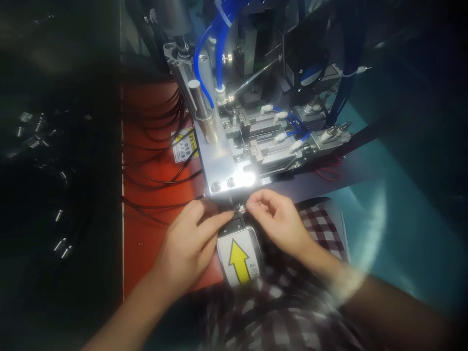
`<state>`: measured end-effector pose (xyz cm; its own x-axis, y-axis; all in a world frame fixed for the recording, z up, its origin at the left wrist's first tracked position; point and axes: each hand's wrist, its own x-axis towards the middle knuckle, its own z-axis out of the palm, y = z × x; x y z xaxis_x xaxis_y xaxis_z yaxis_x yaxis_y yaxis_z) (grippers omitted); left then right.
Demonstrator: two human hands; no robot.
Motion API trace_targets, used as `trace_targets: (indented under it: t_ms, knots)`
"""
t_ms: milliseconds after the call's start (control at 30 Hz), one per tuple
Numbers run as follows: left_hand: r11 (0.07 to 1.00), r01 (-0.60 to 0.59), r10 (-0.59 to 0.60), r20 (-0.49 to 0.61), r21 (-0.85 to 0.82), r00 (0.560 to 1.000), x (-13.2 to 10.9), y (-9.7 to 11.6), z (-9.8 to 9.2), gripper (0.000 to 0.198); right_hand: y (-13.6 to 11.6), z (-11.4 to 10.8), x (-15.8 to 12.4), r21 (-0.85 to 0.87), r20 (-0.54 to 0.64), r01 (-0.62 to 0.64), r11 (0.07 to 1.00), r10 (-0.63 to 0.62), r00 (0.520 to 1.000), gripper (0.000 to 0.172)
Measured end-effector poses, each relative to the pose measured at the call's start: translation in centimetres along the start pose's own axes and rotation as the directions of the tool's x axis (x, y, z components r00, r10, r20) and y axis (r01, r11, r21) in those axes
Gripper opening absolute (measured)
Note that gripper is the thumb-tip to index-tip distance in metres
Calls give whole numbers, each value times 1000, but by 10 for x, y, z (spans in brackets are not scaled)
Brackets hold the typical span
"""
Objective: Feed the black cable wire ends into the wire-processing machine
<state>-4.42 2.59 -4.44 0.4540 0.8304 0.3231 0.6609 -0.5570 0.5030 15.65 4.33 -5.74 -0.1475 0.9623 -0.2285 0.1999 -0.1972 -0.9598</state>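
Note:
Both my hands meet at the front of a metal machine (219, 168), at a small shiny metal part (241, 209) above a dark track. My left hand (193, 231) comes from the left, with thumb and index finger closed at the part's left side. From the right, my right hand (276, 214) pinches at its other side, fingers curled. What exactly sits between the fingertips is too small to make out. Just below lies a white plate with a yellow arrow (239, 261) pointing toward the machine.
Blue air hoses (221, 48) and pneumatic cylinders (278, 156) rise behind my hands. Black cables (157, 183) cross the orange-red base plate (161, 253). A yellow and white label (185, 145) sits beside the upright. Several small shiny pieces (36, 131) lie in the dark area at left.

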Motion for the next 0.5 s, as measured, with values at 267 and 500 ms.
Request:
trace_targets:
  t_ms: [267,500]
  knots:
    - [1000,1,-2,12,13,1000,1,1,-1,29,-1,2,-1,-2,5,24,1000,-24,1000,14]
    - [1000,-6,6,8,10,1000,1,1,-1,30,2,2,0,-20,4,9,1000,-9,1000,14]
